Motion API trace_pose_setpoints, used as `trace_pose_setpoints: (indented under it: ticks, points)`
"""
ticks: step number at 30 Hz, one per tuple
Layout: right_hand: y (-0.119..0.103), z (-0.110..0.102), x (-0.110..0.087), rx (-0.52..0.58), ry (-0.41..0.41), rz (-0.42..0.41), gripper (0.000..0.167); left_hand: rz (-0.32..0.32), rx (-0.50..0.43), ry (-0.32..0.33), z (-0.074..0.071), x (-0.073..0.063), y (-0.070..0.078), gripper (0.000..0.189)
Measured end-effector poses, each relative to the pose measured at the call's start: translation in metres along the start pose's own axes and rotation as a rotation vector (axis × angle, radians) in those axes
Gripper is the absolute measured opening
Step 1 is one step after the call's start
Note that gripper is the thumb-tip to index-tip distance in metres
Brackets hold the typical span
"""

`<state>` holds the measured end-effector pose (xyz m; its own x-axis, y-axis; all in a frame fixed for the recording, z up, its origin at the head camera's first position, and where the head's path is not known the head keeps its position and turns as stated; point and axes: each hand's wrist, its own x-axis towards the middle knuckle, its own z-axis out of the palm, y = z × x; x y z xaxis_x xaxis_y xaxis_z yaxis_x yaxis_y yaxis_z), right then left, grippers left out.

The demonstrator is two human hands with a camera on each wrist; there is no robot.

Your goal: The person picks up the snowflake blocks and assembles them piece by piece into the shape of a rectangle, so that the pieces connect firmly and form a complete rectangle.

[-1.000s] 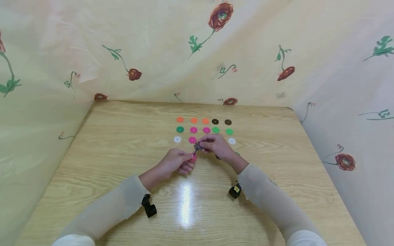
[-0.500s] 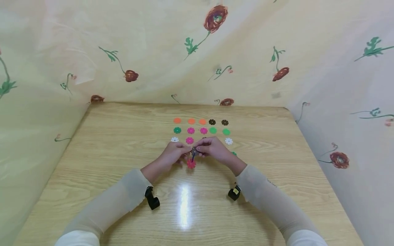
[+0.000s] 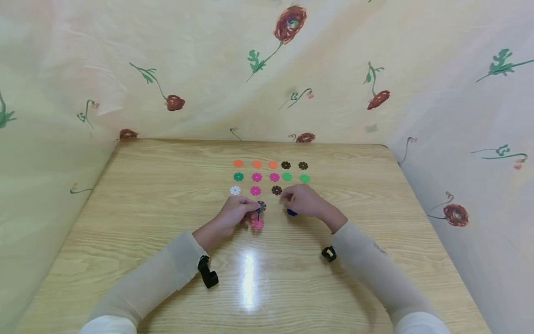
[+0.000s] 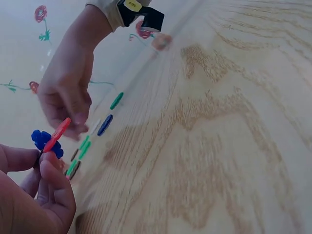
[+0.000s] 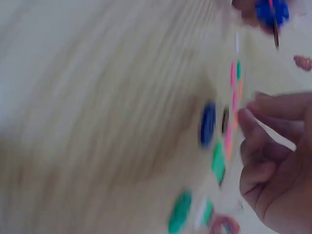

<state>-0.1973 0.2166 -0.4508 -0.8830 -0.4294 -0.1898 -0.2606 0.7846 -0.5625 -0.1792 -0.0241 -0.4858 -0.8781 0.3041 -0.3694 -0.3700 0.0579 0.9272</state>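
Observation:
My left hand (image 3: pixel 233 215) pinches a small cluster of joined notched plastic discs, the snowflake-shaped linking kind. A brown disc (image 3: pixel 261 206) and a pink disc (image 3: pixel 257 224) show in the head view, and a blue disc (image 4: pixel 41 139) stands crosswise between them in the left wrist view. My right hand (image 3: pixel 306 202) hovers apart from the cluster, fingers loosely bent, with nothing seen between them. Close to it on the table lie a dark blue disc (image 3: pixel 292 212), partly covered by the hand, and a brown disc (image 3: pixel 276 190).
Loose discs lie flat in rows on the wooden table (image 3: pixel 167 185): several orange discs (image 3: pixel 257 164), black-brown discs (image 3: pixel 302 165), pink discs (image 3: pixel 256 190), light green discs (image 3: pixel 305 178), a dark green disc (image 3: pixel 238 176) and a white disc (image 3: pixel 235 190). Flowered sheeting (image 3: pixel 208 69) surrounds the table.
Both hands were together on the disc cluster. My right hand has let go and moved right over the loose discs; my left hand keeps the cluster, the pink disc towards the near side.

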Motion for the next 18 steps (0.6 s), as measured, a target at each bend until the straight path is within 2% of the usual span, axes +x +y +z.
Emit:
trace_pose_setpoints:
  ticks: [3,6,12,18]
  points:
    - [0.008,-0.007,-0.008,-0.182,-0.026,-0.028,0.019,-0.002,-0.017,0.013,-0.001,0.000,0.000,0.013]
    - [0.016,-0.005,-0.011,-0.257,-0.037,-0.047,0.019,0.000,-0.019,0.021,-0.001,0.000,0.001,0.013]
    - [0.015,-0.001,-0.009,-0.234,-0.040,-0.044,0.017,0.008,-0.023,0.019,0.000,-0.005,0.006,0.013]
    - [0.013,0.004,-0.005,-0.100,-0.015,-0.066,0.020,-0.020,-0.039,0.003,0.001,-0.007,0.003,0.013]
